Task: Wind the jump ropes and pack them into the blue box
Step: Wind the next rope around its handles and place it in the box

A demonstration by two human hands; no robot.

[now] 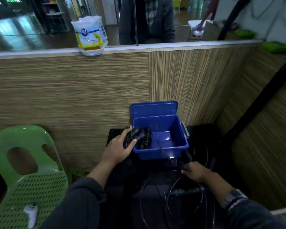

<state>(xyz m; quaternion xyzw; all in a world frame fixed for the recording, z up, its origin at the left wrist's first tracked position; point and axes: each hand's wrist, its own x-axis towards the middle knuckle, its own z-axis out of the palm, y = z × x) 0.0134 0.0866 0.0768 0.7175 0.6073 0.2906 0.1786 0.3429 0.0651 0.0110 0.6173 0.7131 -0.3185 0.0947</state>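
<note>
Two ropes in play: your left hand (118,148) grips a wound bundle (135,137) at the box (161,152) rim, your right hand (195,171) pinches a handle (186,158) of the loose rope (185,195), which looks light, floppy and tangle-prone, so hold the stiff handles.

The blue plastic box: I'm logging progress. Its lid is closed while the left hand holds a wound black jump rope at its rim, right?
Not quite. The head view shows the blue plastic box with its lid open, upright behind it. The left hand does hold the wound black jump rope at its rim.
</note>
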